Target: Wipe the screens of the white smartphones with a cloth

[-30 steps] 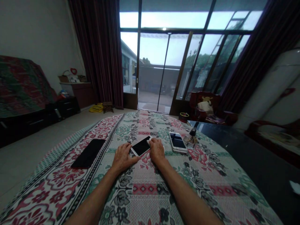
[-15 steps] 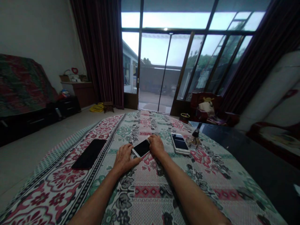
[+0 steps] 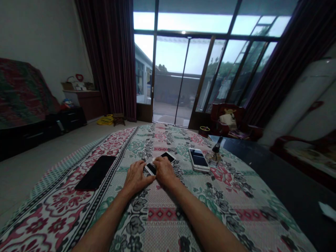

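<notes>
A white-framed smartphone (image 3: pixel 168 156) with a dark screen lies at a slant on the patterned tablecloth in front of me. My left hand (image 3: pixel 135 177) grips its near left end, thumb along the lower edge and fingers at the upper side. Across the middle of the screen rests my right hand (image 3: pixel 164 170), its fingers bunched and curled down. Whether something thin is under those fingertips is hidden. To the right lie white phones (image 3: pixel 198 159), apparently stacked, with a dark screen on top. A larger black phone (image 3: pixel 96 173) lies to the left.
A small glass object with a dark upright top (image 3: pixel 215 150) stands beside the white phones. The floral tablecloth (image 3: pixel 162 232) covers the rounded table. Right of it is a dark glossy surface (image 3: pixel 265 175). Glass doors, a chair (image 3: pixel 228 119) and a low stool (image 3: pixel 119 119) stand beyond.
My right hand has slid left from the phone's far right end to the middle of its screen. My left hand stays at the left end. The view has shifted slightly.
</notes>
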A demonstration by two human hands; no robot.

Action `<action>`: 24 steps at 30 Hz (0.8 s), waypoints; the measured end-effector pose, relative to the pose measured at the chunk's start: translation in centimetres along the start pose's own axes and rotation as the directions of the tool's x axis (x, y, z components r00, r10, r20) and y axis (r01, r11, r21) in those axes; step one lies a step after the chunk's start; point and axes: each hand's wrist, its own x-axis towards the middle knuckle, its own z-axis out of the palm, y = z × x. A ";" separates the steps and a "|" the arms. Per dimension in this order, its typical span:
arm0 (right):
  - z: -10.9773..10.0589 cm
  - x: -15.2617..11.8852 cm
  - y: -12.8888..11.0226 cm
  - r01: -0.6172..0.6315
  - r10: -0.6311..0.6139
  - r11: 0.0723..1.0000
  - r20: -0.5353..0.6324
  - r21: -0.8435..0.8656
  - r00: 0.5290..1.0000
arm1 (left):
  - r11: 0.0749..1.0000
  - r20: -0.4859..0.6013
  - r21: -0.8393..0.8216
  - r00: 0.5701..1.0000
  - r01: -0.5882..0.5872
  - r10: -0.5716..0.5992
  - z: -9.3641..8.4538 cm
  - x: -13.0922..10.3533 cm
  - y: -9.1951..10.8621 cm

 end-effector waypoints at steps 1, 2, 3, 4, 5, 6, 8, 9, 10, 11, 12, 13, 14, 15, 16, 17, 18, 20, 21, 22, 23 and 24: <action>-0.2 0.6 1.0 -0.043 0.043 0.999 0.005 -0.016 0.999 | 1.000 0.005 -0.006 1.000 0.002 -0.002 0.0 0.0 0.0; -0.3 1.2 2.0 -0.089 0.089 0.996 -0.008 -0.029 0.996 | 1.000 0.011 -0.011 1.000 0.005 -0.005 -0.1 0.0 0.1; -0.5 1.8 3.1 -0.118 0.117 0.992 -0.009 -0.035 0.993 | 1.000 0.017 -0.014 1.000 0.009 -0.008 -0.2 0.0 0.1; -0.6 2.4 4.0 -0.134 0.134 0.990 -0.012 -0.038 0.991 | 1.000 0.023 -0.015 1.000 0.012 -0.012 -0.2 0.0 0.2; -0.6 3.0 4.7 -0.146 0.146 0.988 -0.011 -0.040 0.989 | 1.000 0.028 -0.013 0.999 0.014 -0.014 -0.3 -0.1 0.3; -0.7 3.4 5.3 -0.150 0.150 0.988 -0.008 -0.040 0.989 | 1.000 0.031 -0.008 0.999 0.016 -0.016 -0.4 -0.1 0.3; -0.8 3.7 5.9 -0.150 0.150 0.988 -0.001 -0.041 0.989 | 1.000 0.026 0.002 1.000 0.015 -0.015 -0.4 -0.2 0.5; -0.9 3.6 6.0 -0.147 0.148 0.988 0.002 -0.042 0.989 | 1.000 0.020 0.004 1.000 0.013 -0.013 -0.5 -0.2 0.5; -1.0 3.3 6.0 -0.144 0.144 0.989 0.006 -0.043 0.990 | 1.000 0.015 0.003 1.000 0.010 -0.010 -0.4 -0.2 0.5; -1.1 2.8 6.0 -0.139 0.139 0.989 0.010 -0.045 0.990 | 1.000 0.014 0.002 1.000 0.009 -0.009 -0.4 -0.1 0.4; -1.2 2.3 6.0 -0.135 0.136 0.990 0.012 -0.048 0.991 | 1.000 0.016 0.001 1.000 0.008 -0.008 -0.4 -0.1 0.4; -1.3 1.6 6.0 -0.135 0.136 0.990 0.012 -0.051 0.991 | 1.000 0.021 0.001 1.000 0.008 -0.008 -0.3 -0.1 0.3; -1.5 0.9 6.1 -0.139 0.140 0.989 0.011 -0.054 0.990 | 1.000 0.028 0.002 1.000 0.009 -0.009 -0.3 0.0 0.2; -1.6 0.3 6.2 -0.146 0.147 0.988 0.007 -0.056 0.989 | 1.000 0.033 0.004 0.999 0.009 -0.009 -0.3 0.0 0.2; -1.8 -0.4 6.3 -0.157 0.157 0.986 0.001 -0.059 0.988 | 1.000 0.037 0.006 0.999 0.009 -0.010 -0.3 0.0 0.1; -1.9 -0.9 6.4 -0.167 0.167 0.984 -0.006 -0.061 0.986 | 1.000 0.040 0.007 0.999 0.009 -0.009 -0.3 0.1 0.1; -2.1 -1.3 6.4 -0.172 0.172 0.983 -0.012 -0.064 0.985 | 1.000 0.042 0.008 0.999 0.008 -0.009 -0.3 0.1 0.1; -2.2 -1.9 6.2 -0.153 0.152 0.986 -0.019 -0.067 0.988 | 1.000 0.042 0.011 0.999 0.009 -0.010 -0.3 0.1 0.1; -2.1 -2.1 5.9 -0.130 0.129 0.989 -0.024 -0.067 0.991 | 1.000 0.043 0.014 0.999 0.010 -0.010 -0.3 0.1 0.1; -2.0 -2.3 5.4 -0.101 0.099 0.993 -0.029 -0.065 0.995 | 1.000 0.043 0.019 0.999 0.009 -0.010 -0.2 0.1 0.1; -1.7 -2.5 4.8 -0.069 0.067 0.996 -0.034 -0.062 0.997 | 1.000 0.044 0.023 0.999 0.008 -0.009 -0.2 0.1 0.1; -1.3 -2.7 4.1 -0.031 0.029 0.998 -0.041 -0.058 0.999 | 1.000 0.045 0.027 0.999 0.007 -0.008 -0.2 0.1 0.1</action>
